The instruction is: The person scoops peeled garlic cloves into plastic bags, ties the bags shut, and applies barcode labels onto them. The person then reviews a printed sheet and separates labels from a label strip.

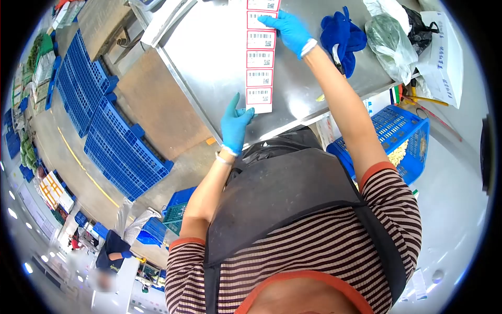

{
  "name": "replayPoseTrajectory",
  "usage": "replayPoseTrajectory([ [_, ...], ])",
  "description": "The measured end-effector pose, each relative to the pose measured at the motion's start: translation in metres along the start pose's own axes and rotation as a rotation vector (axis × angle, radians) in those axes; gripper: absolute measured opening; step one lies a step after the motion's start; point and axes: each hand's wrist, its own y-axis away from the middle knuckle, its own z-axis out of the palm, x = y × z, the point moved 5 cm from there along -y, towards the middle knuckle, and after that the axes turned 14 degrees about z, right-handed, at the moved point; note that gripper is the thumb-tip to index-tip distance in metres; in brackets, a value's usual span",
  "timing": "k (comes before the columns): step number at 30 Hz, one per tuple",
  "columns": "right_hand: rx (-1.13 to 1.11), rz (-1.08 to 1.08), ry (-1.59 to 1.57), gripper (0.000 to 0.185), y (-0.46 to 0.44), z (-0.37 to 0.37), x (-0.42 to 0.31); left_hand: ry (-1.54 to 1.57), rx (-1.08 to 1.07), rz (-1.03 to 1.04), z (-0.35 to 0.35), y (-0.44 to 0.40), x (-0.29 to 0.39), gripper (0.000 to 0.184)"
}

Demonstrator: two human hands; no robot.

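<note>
A strip of white barcode labels (260, 58) with red borders runs up and down over the shiny metal table (209, 52). My left hand (235, 125), in a blue glove, pinches the strip's near bottom corner, its index finger pointing up beside the edge. Farther up, my gloved right hand (291, 30) grips the strip from its right side, the fingers lying across one label. The strip's top end is cut off by the frame edge. To the right of my right hand lies a bunched dark-blue cloth item (342, 42), perhaps gloves.
Clear plastic bags with green contents (389, 44) and a white box (442, 60) sit at the table's right. Below stands a blue basket (418, 152) with pale yellow pieces. Blue pallets (112, 141) lie on the floor at left; another person (112, 248) is in the background.
</note>
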Motion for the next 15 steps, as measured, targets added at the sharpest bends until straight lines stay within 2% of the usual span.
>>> replayPoseTrajectory([
  [1, 0.04, 0.018, 0.063, 0.039, -0.009, 0.001, 0.013, 0.008, 0.021, -0.019, -0.003, -0.006, -0.02, 0.075],
  [2, 0.073, 0.15, 0.137, 0.044, -0.021, -0.001, 0.034, -0.091, 0.059, -0.005, -0.006, -0.01, -0.034, 0.071],
  [5, 0.132, 0.064, 0.355, 0.049, -0.048, 0.006, 0.056, -0.119, 0.137, -0.019, -0.001, -0.018, -0.049, 0.066],
  [6, 0.19, -0.012, 0.541, 0.054, -0.051, 0.005, 0.05, -0.085, 0.177, -0.009, 0.001, -0.019, -0.052, 0.063],
  [9, 0.641, -0.01, 0.908, 0.069, -0.043, 0.0, 0.024, -0.074, 0.213, 0.002, 0.005, -0.017, -0.054, 0.065],
  [10, 0.7, 0.014, 0.831, 0.086, -0.045, -0.012, 0.027, -0.087, 0.227, 0.007, 0.006, -0.018, -0.055, 0.065],
  [13, 0.872, -0.005, 0.666, 0.088, 0.011, -0.011, 0.003, -0.044, 0.255, 0.033, 0.007, -0.018, -0.063, 0.064],
  [15, 0.932, -0.313, 0.934, 0.068, 0.045, -0.005, 0.024, -0.097, 0.252, 0.039, 0.008, -0.016, -0.061, 0.064],
])
